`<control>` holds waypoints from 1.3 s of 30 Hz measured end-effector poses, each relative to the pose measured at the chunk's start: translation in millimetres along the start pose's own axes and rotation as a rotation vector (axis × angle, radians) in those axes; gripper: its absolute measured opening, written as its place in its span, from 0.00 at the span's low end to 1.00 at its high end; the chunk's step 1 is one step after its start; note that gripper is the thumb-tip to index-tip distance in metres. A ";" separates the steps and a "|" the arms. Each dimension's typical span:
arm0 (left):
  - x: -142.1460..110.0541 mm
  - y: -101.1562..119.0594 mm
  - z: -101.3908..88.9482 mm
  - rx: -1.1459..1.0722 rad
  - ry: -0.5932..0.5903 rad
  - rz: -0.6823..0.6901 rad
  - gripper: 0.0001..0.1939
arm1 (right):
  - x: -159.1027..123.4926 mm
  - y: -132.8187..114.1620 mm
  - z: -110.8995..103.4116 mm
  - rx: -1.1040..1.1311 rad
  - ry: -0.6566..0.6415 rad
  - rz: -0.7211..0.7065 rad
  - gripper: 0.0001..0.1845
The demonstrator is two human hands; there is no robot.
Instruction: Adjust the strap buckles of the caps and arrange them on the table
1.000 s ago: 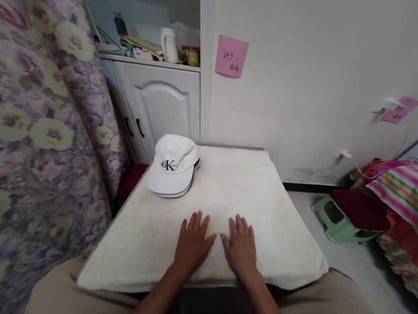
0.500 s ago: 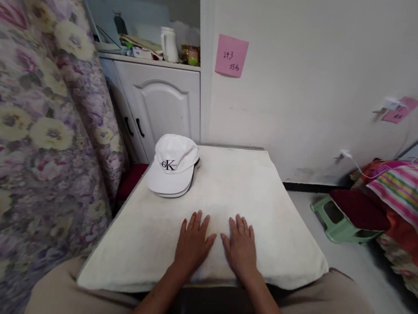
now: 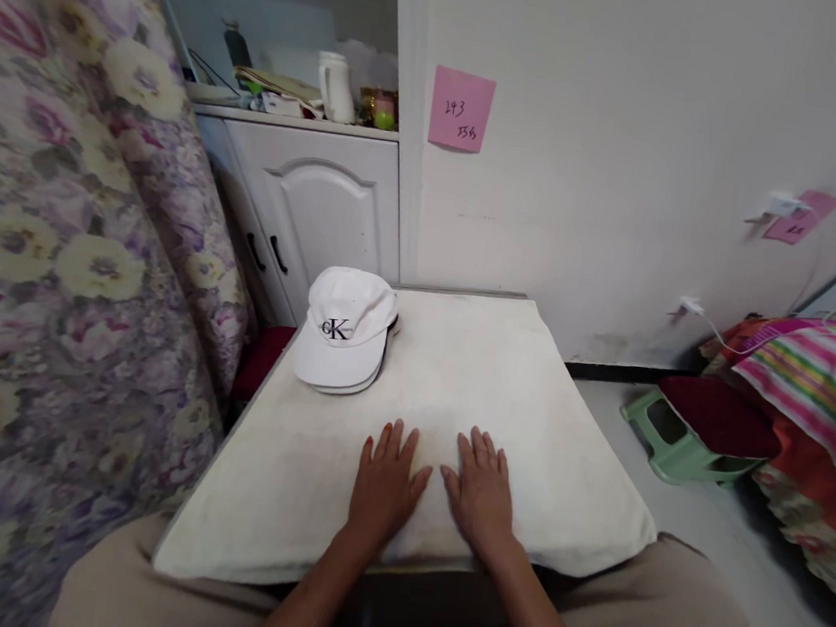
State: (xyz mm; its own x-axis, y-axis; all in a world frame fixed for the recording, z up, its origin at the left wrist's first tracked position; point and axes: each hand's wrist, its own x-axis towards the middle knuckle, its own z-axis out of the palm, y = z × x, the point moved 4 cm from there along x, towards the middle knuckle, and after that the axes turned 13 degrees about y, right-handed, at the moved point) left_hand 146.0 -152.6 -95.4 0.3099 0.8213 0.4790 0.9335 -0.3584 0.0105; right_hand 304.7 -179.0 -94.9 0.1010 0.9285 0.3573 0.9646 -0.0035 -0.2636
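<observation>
My left hand (image 3: 384, 486) lies flat on the cream cloth of the table (image 3: 473, 360), palm down, fingers stretched out and holding nothing. Orange-red colour shows on some of its fingertips. To its right, my right hand (image 3: 480, 492) rests flat in the same way, also with nothing in it. A gap of cloth separates the two thumbs. Beyond my left hand, at the table's far left, sits a white baseball cap (image 3: 346, 320) with black "CK" lettering, its brim towards me. More brim edges show beneath it, so caps seem to be stacked; the lower ones are mostly hidden.
A floral curtain (image 3: 71, 314) hangs along the left. Behind stand a white cabinet (image 3: 326, 192) and a wall with a pink note (image 3: 460, 109). At right are a green stool (image 3: 681, 449) with a dark red top, a charger cable and a bed with a striped cover (image 3: 824, 390).
</observation>
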 end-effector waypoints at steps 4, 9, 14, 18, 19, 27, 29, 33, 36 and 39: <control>0.6 0.3 -0.4 0.000 0.001 0.006 0.28 | 0.0 0.1 0.9 0.001 0.001 0.001 0.31; 0.4 0.3 -1.1 0.005 0.013 0.004 0.28 | 0.1 0.4 1.5 0.001 -0.001 0.002 0.31; 0.4 0.2 -0.7 0.003 -0.002 0.002 0.28 | 0.3 0.4 1.4 -0.001 -0.009 0.003 0.31; 0.7 0.6 -1.2 0.001 -0.012 0.000 0.29 | 0.2 -0.3 -0.1 0.001 -0.019 0.003 0.31; 0.9 0.8 -1.6 -0.002 -0.011 0.000 0.29 | 0.1 -0.5 -0.6 0.001 -0.019 0.005 0.31; 1.0 1.0 -1.6 0.004 -0.001 0.006 0.28 | 0.6 0.1 0.8 0.007 -0.019 0.010 0.31; 1.1 1.1 -2.0 0.003 0.002 0.006 0.28 | 0.5 0.6 1.7 0.011 -0.016 0.007 0.31; 1.7 2.0 -3.9 -0.004 0.005 0.005 0.28 | -0.2 0.9 1.7 0.016 -0.006 0.006 0.31; 1.8 1.8 -4.4 -0.005 0.009 0.004 0.28 | -0.2 0.4 1.3 0.019 -0.008 0.005 0.31; 1.5 1.3 -3.4 -0.003 0.006 0.007 0.28 | 0.2 0.0 1.1 0.018 -0.018 0.007 0.31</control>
State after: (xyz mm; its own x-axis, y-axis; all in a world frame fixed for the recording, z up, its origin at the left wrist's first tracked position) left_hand 147.1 -153.4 -91.6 0.3151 0.8164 0.4839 0.9308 -0.3653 0.0102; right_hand 304.5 -178.5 -95.8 0.1034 0.9349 0.3395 0.9593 -0.0036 -0.2822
